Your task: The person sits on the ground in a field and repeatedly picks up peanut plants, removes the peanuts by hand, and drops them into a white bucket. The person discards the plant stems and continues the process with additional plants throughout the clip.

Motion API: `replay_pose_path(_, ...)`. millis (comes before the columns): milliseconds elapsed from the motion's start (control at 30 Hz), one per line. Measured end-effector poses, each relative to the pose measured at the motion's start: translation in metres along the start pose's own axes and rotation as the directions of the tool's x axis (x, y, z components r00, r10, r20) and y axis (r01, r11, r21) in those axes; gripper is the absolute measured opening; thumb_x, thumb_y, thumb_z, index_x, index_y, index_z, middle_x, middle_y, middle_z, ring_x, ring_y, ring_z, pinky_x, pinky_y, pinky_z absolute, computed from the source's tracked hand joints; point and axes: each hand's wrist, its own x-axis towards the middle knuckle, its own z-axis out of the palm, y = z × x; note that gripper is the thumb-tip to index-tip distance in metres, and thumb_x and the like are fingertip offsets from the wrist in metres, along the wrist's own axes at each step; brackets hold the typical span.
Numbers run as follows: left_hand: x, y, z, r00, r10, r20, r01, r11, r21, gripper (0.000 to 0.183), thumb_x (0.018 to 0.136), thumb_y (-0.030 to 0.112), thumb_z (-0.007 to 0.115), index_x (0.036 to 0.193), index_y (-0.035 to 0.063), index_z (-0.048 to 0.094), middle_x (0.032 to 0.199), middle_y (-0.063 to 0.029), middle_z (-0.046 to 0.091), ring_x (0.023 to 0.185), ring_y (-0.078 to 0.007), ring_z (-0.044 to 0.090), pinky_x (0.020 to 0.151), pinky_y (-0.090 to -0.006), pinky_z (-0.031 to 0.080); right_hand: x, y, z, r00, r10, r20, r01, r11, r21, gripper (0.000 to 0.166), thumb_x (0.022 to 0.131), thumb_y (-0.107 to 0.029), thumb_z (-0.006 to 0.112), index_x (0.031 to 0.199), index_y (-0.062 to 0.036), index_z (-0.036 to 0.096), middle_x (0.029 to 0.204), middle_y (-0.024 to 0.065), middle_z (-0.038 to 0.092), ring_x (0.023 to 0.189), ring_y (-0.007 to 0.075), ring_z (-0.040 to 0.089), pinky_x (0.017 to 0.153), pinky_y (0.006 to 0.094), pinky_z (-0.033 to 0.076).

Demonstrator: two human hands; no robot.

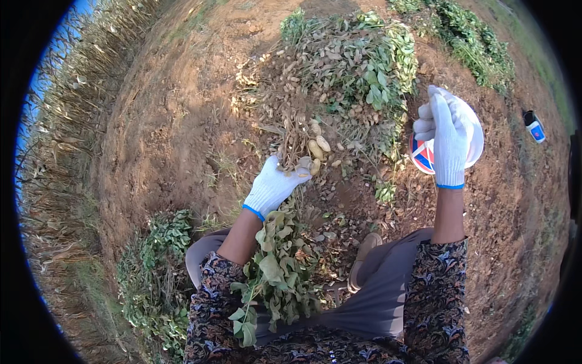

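My left hand [272, 185], in a white knit glove with a blue cuff, grips an uprooted peanut plant [277, 268] near its roots. Pale peanut pods [315, 149] hang among the roots just beyond the fingers. The leafy end trails back over my lap. My gloved right hand [448, 132] is above a white bucket [475, 144] with a red and blue print, hiding most of its opening. Its fingers are bent, the thumb side facing up; whether anything lies within them cannot be seen.
A heap of peanut plants [345, 63] with pods lies ahead. More plants lie at far right [477, 45] and by my left knee [154, 273]. A small white and blue container [535, 127] is on the soil at right. Dry corn stalks [59, 150] line the left.
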Motion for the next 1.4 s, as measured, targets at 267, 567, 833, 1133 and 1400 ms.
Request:
replay_pose_path(267, 0.021, -0.059, 0.036, 0.972, -0.054, 0.23, 0.219, 0.574, -0.789, 0.041, 0.103, 0.019, 0.035, 0.144, 0.0127, 0.038, 0.13, -0.0052, 0.058, 0.111, -0.0144, 0.054, 0.114, -0.0365, 0.026, -0.029, 0.012, 0.011, 0.982, 0.048, 0.184, -0.032, 0.995, -0.09, 0.032, 0.092, -0.016, 0.062, 0.121, -0.0021, 0.062, 0.097, 0.0062, 0.068, 0.083, 0.0126, 0.065, 0.072, 0.026, 0.054)
replay_pose_path(567, -0.003, 0.079, -0.019, 0.995, -0.043, 0.089, 0.097, 0.232, -0.968, 0.047, 0.091, 0.019, 0.062, 0.13, -0.0012, 0.046, 0.12, -0.0127, 0.06, 0.104, -0.0195, 0.06, 0.09, -0.0344, 0.051, -0.05, 0.011, 0.069, 0.748, 0.086, 0.658, 0.356, 0.785, -0.508, 0.086, 0.08, -0.04, 0.067, 0.148, -0.0055, 0.028, 0.135, 0.0222, 0.05, 0.115, 0.039, 0.057, 0.094, 0.0447, 0.049)
replay_pose_path(833, 0.005, 0.062, 0.008, 0.987, 0.056, -0.148, -0.149, 0.643, -0.751, 0.044, 0.085, 0.023, 0.063, 0.121, 0.0003, 0.055, 0.104, -0.0143, 0.067, 0.094, -0.0238, 0.066, 0.083, -0.0341, 0.054, -0.057, 0.023, 0.072, 0.744, 0.095, 0.661, 0.384, 0.749, -0.54, 0.055, 0.082, -0.034, 0.06, 0.123, 0.0013, 0.048, 0.105, 0.0242, 0.065, 0.095, 0.0399, 0.066, 0.083, 0.0458, 0.053)
replay_pose_path(1133, 0.006, 0.108, -0.01, 0.986, -0.076, -0.146, 0.069, 0.996, -0.053, 0.077, 0.072, 0.041, 0.076, 0.132, -0.0001, 0.05, 0.109, -0.0183, 0.067, 0.093, -0.0293, 0.068, 0.079, -0.0374, 0.056, -0.068, 0.027, 0.052, 0.759, -0.178, 0.626, 0.63, 0.447, -0.636, 0.033, 0.076, -0.018, 0.064, 0.106, -0.003, 0.06, 0.089, 0.0111, 0.067, 0.066, 0.0311, 0.065, 0.053, 0.0405, 0.053)
replay_pose_path(1400, 0.014, 0.086, -0.037, 0.956, -0.197, -0.216, 0.221, 0.971, 0.094, 0.082, 0.075, 0.04, 0.074, 0.134, -0.0086, 0.045, 0.094, -0.0202, 0.068, 0.083, -0.0286, 0.068, 0.072, -0.0364, 0.056, -0.034, 0.006, -0.018, 0.926, -0.199, 0.321, 0.361, 0.719, -0.594, 0.021, 0.08, -0.012, 0.058, 0.099, -0.0107, 0.067, 0.084, 0.0161, 0.065, 0.077, 0.034, 0.065, 0.071, 0.0424, 0.051)
